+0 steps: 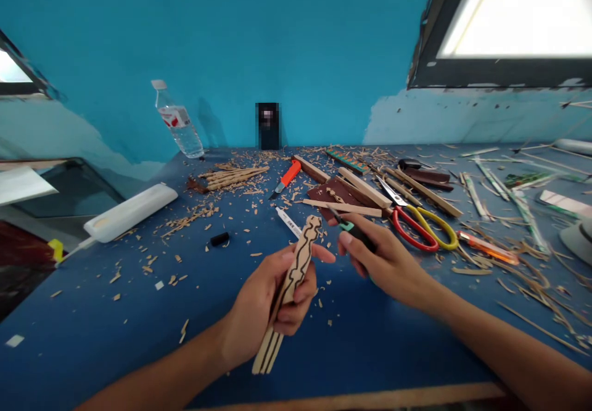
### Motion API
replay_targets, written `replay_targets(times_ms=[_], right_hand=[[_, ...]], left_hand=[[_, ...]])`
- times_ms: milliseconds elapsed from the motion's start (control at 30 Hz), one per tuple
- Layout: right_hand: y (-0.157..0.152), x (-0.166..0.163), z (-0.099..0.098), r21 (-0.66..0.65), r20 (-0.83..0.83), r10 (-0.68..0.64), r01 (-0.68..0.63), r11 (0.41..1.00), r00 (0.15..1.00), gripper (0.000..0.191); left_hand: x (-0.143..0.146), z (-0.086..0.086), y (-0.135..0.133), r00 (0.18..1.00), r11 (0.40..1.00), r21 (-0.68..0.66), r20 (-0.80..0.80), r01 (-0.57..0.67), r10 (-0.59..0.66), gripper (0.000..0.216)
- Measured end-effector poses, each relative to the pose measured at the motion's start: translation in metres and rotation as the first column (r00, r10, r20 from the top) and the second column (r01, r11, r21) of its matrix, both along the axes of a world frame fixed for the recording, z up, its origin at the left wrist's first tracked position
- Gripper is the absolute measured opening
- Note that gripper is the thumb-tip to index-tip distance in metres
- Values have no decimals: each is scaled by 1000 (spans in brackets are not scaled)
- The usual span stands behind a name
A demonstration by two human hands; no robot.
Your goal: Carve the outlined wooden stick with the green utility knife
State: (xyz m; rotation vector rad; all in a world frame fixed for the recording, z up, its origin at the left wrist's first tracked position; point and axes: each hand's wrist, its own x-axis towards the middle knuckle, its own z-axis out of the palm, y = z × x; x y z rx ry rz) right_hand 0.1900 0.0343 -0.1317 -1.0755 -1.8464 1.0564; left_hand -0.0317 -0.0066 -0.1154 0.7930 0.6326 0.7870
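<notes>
My left hand (259, 300) is wrapped round a pale wooden strip with wavy black lines (300, 257), long axis slanting away and rightward; my right hand (386, 260) grips a black-and-green-handled knife (359, 237), blade pointing away-left. Beyond my left hand, a slim white marker's (287, 221) lettering is illegible.

The left hand (256, 303) gripped a tilted wooden strip (303, 256) with dark wavy outlines above the blue table (398, 349). The right hand (391, 263) held a black-and-green tool (348, 226) near its upper end. Beyond lay a marker (287, 221), an orange cutter (289, 174) and scissors (393, 192).
</notes>
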Motion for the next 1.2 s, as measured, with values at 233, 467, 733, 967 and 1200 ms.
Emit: replay_targets(times_ms=[233,467,733,967,1200], right_hand=[[-11,-1,0,50,-177,108,-101,994,978,34],[-22,-1,1,621,317,-54,-164,767,947,26],[-28,-4,0,671,387,-97,-207,712,917,30],[-27,-8,-6,681,411,-139,-202,704,901,30],[-28,-11,-5,705,405,-185,-177,687,895,34]], left_hand=[[0,1,-2,996,993,-102,59,67,-61,21],[4,-3,-2,997,998,-58,76,-7,11,21],[-2,-9,-6,1000,990,-143,13,16,-14,31],[4,-12,-21,924,976,144,-322,-166,205,60],[16,-6,-20,747,861,492,-523,-130,411,43]])
